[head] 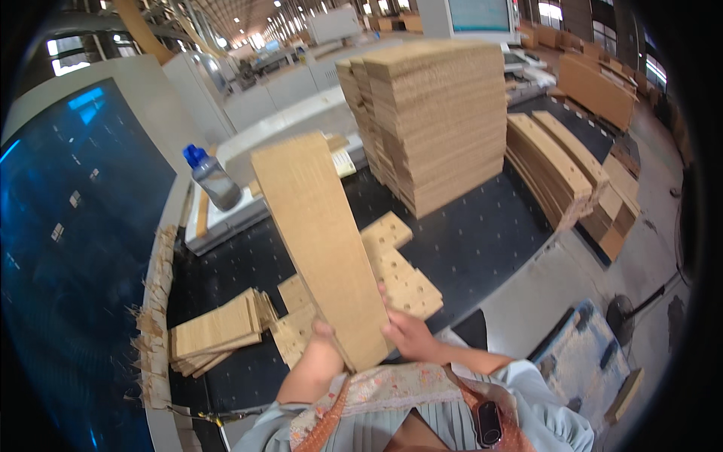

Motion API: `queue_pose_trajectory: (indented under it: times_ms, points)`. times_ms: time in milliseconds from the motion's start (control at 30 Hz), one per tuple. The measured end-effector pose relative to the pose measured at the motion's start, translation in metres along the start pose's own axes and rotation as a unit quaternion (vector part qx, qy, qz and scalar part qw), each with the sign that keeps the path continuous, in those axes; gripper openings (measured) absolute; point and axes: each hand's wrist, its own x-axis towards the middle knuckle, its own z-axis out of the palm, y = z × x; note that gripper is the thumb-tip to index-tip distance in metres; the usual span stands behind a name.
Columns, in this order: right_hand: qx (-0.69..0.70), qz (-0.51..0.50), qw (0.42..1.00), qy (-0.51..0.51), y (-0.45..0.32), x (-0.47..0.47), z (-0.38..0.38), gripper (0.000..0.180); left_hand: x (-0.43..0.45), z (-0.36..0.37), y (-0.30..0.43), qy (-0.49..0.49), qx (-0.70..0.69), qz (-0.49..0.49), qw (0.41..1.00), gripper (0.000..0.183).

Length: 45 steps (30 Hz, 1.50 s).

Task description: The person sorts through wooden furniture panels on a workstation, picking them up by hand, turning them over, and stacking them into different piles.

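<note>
A long flat wooden board (322,237) is held up in front of my body, its far end tilted away from me. My left hand (323,344) grips its left edge close to the near end. On the opposite edge is my right hand (411,334), with most of its fingers hidden behind the board. Beneath it, wooden pieces with drilled holes (408,285) lie on the black table (469,214). Partly covered by the board and my left arm is another drilled piece (294,333). To the left sits a loose stack of wooden strips (217,333).
A tall stack of boards (452,130) stands at the table's back, with curved wooden parts (556,164) to its right. A blue-capped bottle (214,179) stands on a white surface (254,217). A dark-windowed machine housing (85,226) borders the left side. A stained blue board (584,356) lies lower right.
</note>
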Motion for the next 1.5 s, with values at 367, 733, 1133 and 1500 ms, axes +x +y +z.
queue_pose_trajectory:
  times_ms: [367, 733, 1133, 1500]
  points:
    - [-0.075, -0.002, 0.995, -0.064, -0.03, 0.026, -0.011, 0.114, 0.023, 0.016, 0.016, 0.193, 0.096, 0.152, 0.965, 0.093]
    - [-0.016, 0.015, 0.997, -0.073, -0.027, 0.032, -0.008, 0.106, 0.018, 0.01, 0.013, 0.19, 0.068, 0.116, 0.972, 0.087]
    - [0.233, 0.007, 0.972, -0.015, -0.033, 0.069, -0.029, 0.093, -0.011, 0.033, 0.097, 0.225, 0.46, 0.11, 0.852, 0.113]
    - [0.512, 0.17, 0.842, 0.002, -0.029, 0.063, 0.022, 0.06, -0.09, 0.057, 0.155, 0.024, 0.902, -0.142, 0.406, 0.093]
